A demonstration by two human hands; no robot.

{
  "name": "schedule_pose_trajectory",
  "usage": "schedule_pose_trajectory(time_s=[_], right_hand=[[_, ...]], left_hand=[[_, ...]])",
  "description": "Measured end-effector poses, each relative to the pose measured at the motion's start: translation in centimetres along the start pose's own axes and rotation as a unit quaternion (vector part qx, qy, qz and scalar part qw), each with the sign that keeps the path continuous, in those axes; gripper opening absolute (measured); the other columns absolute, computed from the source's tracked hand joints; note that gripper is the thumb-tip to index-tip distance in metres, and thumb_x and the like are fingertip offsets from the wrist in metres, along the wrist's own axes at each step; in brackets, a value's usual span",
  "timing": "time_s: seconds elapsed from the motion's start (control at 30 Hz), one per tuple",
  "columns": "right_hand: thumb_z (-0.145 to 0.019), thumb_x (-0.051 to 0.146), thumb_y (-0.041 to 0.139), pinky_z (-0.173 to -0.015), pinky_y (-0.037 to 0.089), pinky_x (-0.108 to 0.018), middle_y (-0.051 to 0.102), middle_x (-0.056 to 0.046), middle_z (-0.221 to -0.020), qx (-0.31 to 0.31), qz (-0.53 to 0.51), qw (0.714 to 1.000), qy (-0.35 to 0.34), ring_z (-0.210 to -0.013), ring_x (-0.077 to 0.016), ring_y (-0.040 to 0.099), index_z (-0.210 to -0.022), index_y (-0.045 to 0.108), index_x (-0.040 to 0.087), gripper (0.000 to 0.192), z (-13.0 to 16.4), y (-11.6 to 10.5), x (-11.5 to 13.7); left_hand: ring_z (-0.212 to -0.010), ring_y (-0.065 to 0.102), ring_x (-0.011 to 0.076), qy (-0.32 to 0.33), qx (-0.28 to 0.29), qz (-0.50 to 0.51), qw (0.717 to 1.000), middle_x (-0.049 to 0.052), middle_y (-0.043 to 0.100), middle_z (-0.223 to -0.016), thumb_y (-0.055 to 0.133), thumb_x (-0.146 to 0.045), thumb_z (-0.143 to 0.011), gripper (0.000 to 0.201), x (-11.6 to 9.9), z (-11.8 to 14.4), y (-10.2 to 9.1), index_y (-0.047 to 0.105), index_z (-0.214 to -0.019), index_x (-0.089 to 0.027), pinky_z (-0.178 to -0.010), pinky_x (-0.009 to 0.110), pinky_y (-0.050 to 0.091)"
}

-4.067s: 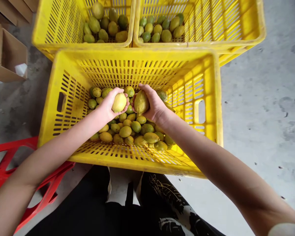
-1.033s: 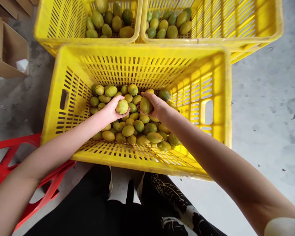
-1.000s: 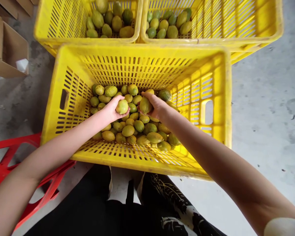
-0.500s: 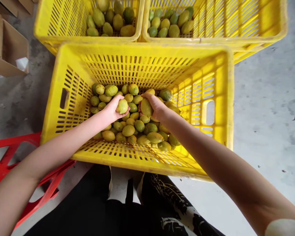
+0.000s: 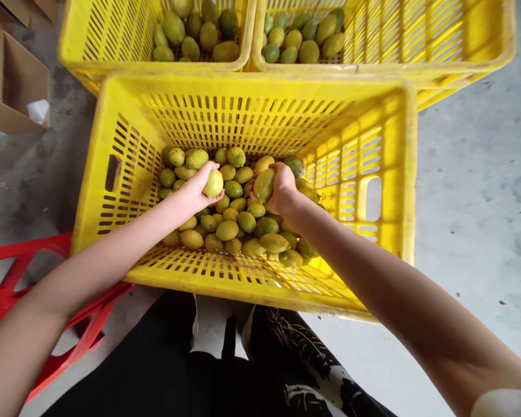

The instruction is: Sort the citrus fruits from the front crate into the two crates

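A large yellow plastic crate (image 5: 260,292) stands in front of me with many yellow-green lemons (image 5: 227,230) on its floor. My left hand (image 5: 200,188) is closed around a pale yellow-green lemon (image 5: 213,183), held over the pile. To its right, my right hand (image 5: 282,185) grips a larger green-yellow lemon (image 5: 264,185), its fingers partly hidden behind the fruit. The two hands are apart, with loose lemons showing between and below them. A dark green fruit (image 5: 295,167) lies just beyond my right hand.
Two more yellow crates, a left one (image 5: 156,68) and a right one (image 5: 382,69), stand against the far side, each with greenish lemons. A red plastic stool (image 5: 35,246) sits at the left. An open cardboard box (image 5: 26,110) is at the upper left.
My right hand has moved slightly right with its lemon, which has turned in the grip. My left hand has shifted a little left and up, still holding its lemon.
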State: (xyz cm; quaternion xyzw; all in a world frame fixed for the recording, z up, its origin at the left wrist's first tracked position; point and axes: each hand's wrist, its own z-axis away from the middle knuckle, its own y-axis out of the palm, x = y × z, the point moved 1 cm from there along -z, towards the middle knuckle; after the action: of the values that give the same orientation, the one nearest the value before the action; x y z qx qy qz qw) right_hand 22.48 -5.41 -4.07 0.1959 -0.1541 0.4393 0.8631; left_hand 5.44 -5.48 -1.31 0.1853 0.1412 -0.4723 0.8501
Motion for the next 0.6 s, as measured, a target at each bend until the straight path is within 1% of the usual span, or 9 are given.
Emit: schedule_pose_trajectory(time_s=[0.03,0.07,0.23,0.33,0.43,0.53,0.57,0.6], right_hand=[[-0.112,0.041,0.042,-0.059,0.063,-0.039,0.063,-0.007,-0.073,-0.005,-0.013,1.0,0.023,-0.069,-0.0254,0.069,-0.09,0.059,0.024,0.032,0.3,0.1,0.3],[-0.112,0.04,0.04,-0.058,0.062,-0.038,0.063,-0.007,-0.072,-0.002,-0.019,0.999,0.029,-0.07,-0.0254,0.069,-0.091,0.059,0.023,0.033,0.5,0.1,0.6],[-0.113,0.04,0.036,-0.057,0.06,-0.03,0.061,-0.005,-0.069,0.027,-0.028,0.999,-0.002,-0.066,-0.0214,0.064,-0.089,0.06,0.023,0.038,0.4,0.3,2.1],[-0.112,0.041,0.048,-0.058,0.06,-0.029,0.063,-0.002,-0.072,0.02,-0.015,0.999,-0.034,-0.066,-0.0205,0.062,-0.091,0.06,0.025,0.029,0.3,0.3,2.3],[-0.109,0.037,0.06,-0.057,0.059,-0.028,0.061,0.002,-0.073,-0.026,0.007,0.999,-0.028,-0.064,-0.0184,0.059,-0.096,0.058,0.027,0.017,0.6,0.2,1.9],[-0.109,0.036,0.06,-0.057,0.057,-0.026,0.058,0.004,-0.069,-0.053,0.015,0.998,0.011,-0.062,-0.0164,0.057,-0.095,0.055,0.028,0.017,0.6,-0.1,1.1],[-0.109,0.035,0.06,-0.056,0.057,-0.026,0.057,0.004,-0.067,-0.048,0.022,0.998,0.017,-0.06,-0.0163,0.057,-0.093,0.054,0.028,0.018,0.4,-0.3,0.8],[-0.108,0.033,0.059,-0.056,0.057,-0.027,0.057,0.004,-0.066,-0.033,0.035,0.999,0.008,-0.059,-0.0164,0.057,-0.091,0.054,0.028,0.018,0.0,-0.5,0.5]], left_hand=[[-0.062,0.061,0.0128,-0.007,-0.009,0.008,1.0,-0.003,0.064,-0.077,0.084,-0.024,-0.097,0.022,-0.1,-0.1,0.0,0.064,-0.107,-0.027,-0.062,0.022,0.06],[-0.062,0.061,0.0129,-0.013,-0.014,0.019,1.0,-0.003,0.064,-0.077,0.083,-0.026,-0.099,0.022,-0.1,-0.2,-0.1,0.063,-0.107,-0.027,-0.061,0.022,0.06],[-0.065,0.064,0.0158,-0.038,-0.014,0.06,0.997,0.001,0.065,-0.082,0.074,-0.03,-0.105,0.015,-0.1,0.2,0.1,0.06,-0.106,-0.026,-0.055,0.024,0.059],[-0.069,0.067,0.0162,-0.033,0.014,0.049,0.998,0.002,0.067,-0.084,0.077,-0.026,-0.104,0.015,-0.2,0.6,0.2,0.062,-0.103,-0.026,-0.058,0.026,0.063],[-0.068,0.065,0.0129,-0.019,0.025,0.003,0.999,0.0,0.067,-0.083,0.079,-0.011,-0.098,0.021,-0.1,0.7,0.2,0.062,-0.097,-0.024,-0.061,0.023,0.062],[-0.064,0.062,0.0102,0.013,-0.004,-0.036,0.999,-0.002,0.063,-0.081,0.078,-0.006,-0.097,0.024,0.0,0.8,0.3,0.06,-0.091,-0.022,-0.06,0.019,0.057],[-0.064,0.06,0.0103,0.022,-0.018,-0.046,0.999,-0.002,0.063,-0.081,0.078,-0.007,-0.098,0.025,0.0,0.9,0.4,0.06,-0.09,-0.022,-0.059,0.019,0.056],[-0.063,0.059,0.0106,0.027,-0.033,-0.054,0.998,-0.003,0.062,-0.081,0.079,-0.009,-0.098,0.025,0.0,1.0,0.4,0.06,-0.09,-0.022,-0.057,0.019,0.054]])
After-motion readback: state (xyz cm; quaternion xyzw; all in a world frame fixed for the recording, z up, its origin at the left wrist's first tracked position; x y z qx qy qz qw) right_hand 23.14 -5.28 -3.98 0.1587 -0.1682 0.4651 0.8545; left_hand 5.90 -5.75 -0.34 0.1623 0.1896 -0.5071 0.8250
